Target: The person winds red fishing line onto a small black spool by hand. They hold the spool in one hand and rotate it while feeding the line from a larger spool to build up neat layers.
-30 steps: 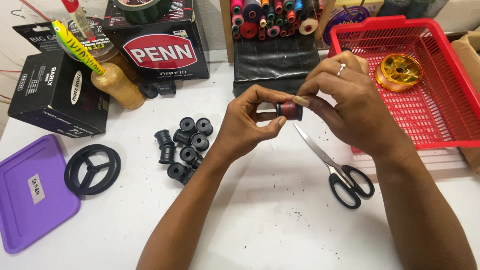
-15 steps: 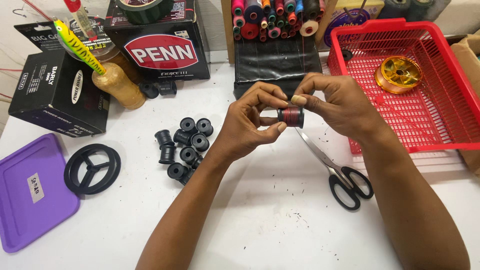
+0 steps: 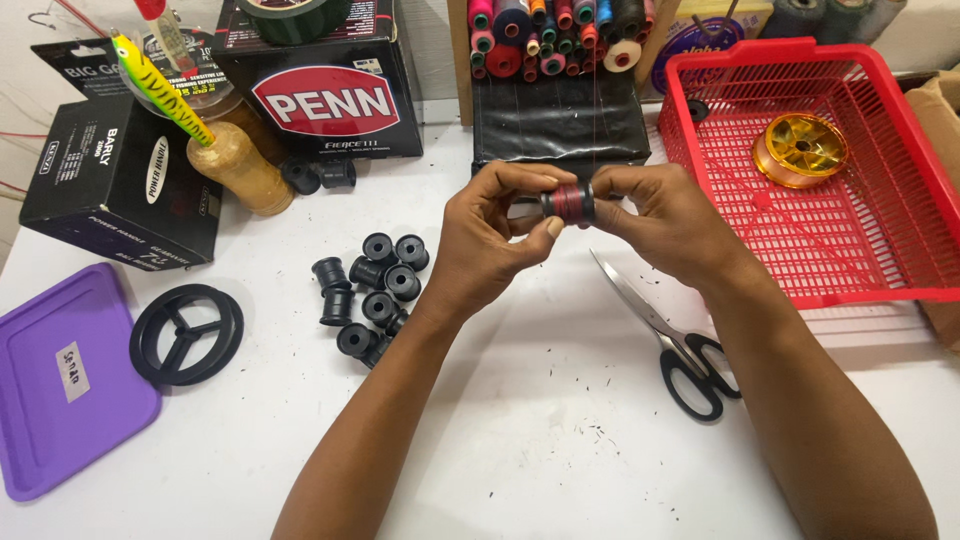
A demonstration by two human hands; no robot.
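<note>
Here, both hands pinch a small black spool wound with red thread (image 3: 569, 202) above the white tabletop (image 3: 520, 440): the left hand (image 3: 490, 245) grips it from 9 o'clock, the right hand (image 3: 670, 225) from 3 o'clock. Empty black spools (image 3: 370, 290) lie at 8 o'clock of it, black-handled scissors (image 3: 670, 335) at 5 o'clock, a red basket (image 3: 880, 240) at 3 o'clock.

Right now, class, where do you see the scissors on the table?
In the head view the black-handled scissors lie on the white table, right of centre, just under the right hand and beside the front-left corner of the red basket.
</note>
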